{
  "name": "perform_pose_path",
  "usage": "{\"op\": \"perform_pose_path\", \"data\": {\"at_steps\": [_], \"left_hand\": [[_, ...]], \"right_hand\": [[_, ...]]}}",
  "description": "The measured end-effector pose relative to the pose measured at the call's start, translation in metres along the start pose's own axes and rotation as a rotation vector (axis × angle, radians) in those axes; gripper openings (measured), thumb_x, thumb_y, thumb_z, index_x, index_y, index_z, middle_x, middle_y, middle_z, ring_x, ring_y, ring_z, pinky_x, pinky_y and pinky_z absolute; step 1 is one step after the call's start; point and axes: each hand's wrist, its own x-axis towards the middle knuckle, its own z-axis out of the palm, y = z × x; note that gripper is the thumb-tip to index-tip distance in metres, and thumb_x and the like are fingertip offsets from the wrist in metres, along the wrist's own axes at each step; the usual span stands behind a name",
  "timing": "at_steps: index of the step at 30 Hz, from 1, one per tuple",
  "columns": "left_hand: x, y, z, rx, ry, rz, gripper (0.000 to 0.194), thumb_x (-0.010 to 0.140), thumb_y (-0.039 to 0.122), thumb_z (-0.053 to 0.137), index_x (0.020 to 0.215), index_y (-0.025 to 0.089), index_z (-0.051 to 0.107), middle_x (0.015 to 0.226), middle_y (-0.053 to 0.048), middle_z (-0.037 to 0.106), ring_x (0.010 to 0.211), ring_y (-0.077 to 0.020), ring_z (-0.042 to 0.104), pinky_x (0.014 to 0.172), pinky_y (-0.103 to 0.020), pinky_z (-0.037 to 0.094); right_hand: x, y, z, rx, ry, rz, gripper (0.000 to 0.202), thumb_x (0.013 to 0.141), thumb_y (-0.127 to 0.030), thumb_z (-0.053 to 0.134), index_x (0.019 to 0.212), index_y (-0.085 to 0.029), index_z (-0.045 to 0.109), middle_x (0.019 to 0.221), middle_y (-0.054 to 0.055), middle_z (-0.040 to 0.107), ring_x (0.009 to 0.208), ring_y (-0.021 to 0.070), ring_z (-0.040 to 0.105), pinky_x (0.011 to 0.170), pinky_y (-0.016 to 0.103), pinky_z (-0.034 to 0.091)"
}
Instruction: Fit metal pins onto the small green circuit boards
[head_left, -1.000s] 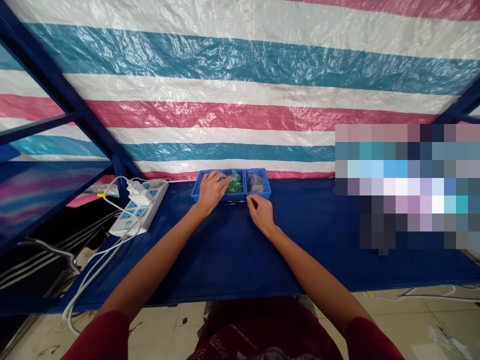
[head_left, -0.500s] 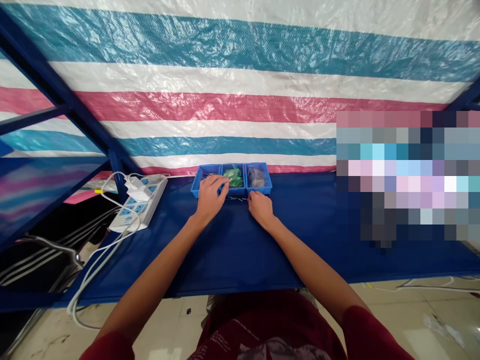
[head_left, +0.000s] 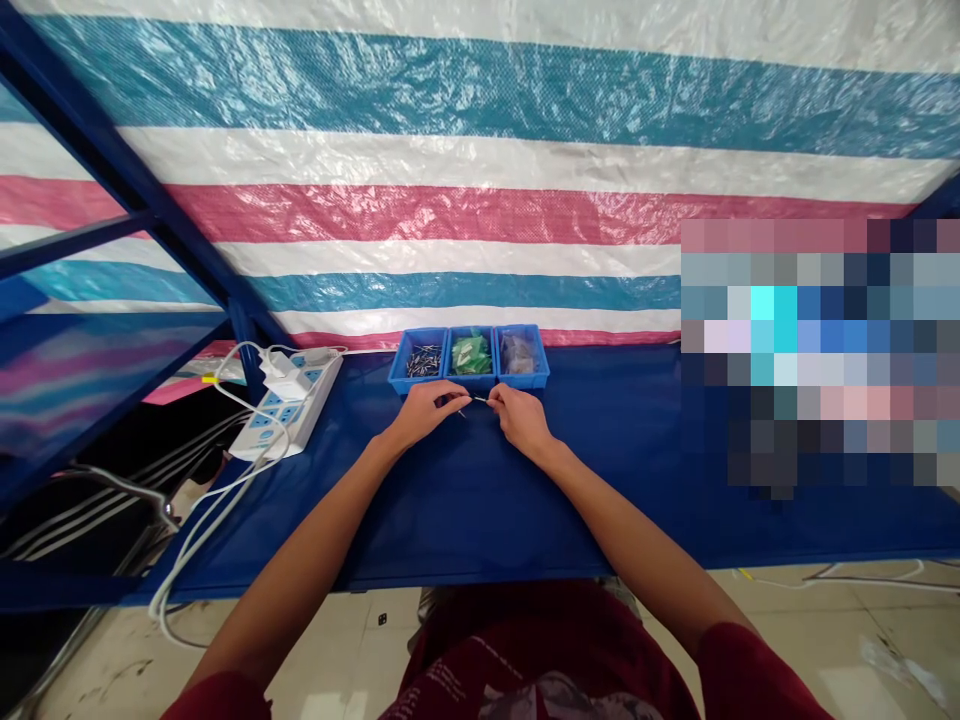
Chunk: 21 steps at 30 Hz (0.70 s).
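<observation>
Ends of a thin piece (head_left: 481, 400), too small to identify, are hidden in the pinched left hand (head_left: 436, 409) and right hand (head_left: 522, 418), just in front of three blue boxes (head_left: 524, 381) on the bench (head_left: 480, 490). Loose metal pins (head_left: 424, 362) fill the left box, while the green packets (head_left: 471, 353) and cloudy bag (head_left: 517, 353) beside them obscure their contents. White print (head_left: 448, 684) on the red shirt (head_left: 570, 630), cut off below, and the markings on the power strip (head_left: 286, 411) are unreadable.

Left hand (head_left: 433, 410) pulled back in front of middle bin (head_left: 484, 381); metal pieces (head_left: 424, 361) left of that bin now in clear view.
</observation>
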Motion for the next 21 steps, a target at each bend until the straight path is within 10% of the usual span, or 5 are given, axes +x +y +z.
{"op": "perform_pose_path", "data": {"at_steps": [21], "left_hand": [[-0.0008,-0.0032,-0.0026,0.014,-0.062,0.071,0.03,0.086,0.045,0.063,0.085,0.017,0.073,0.08,-0.005,0.073,0.065,-0.0143,0.064,0.06,-0.023,0.048]], "right_hand": [[0.0015,0.0045,0.0087,0.411,0.105,-0.158,0.011,0.086,-0.017,0.062,0.081,-0.021,0.072,0.071,0.0,0.072,0.065,0.0148,0.065,0.066,0.024,0.045]]}}
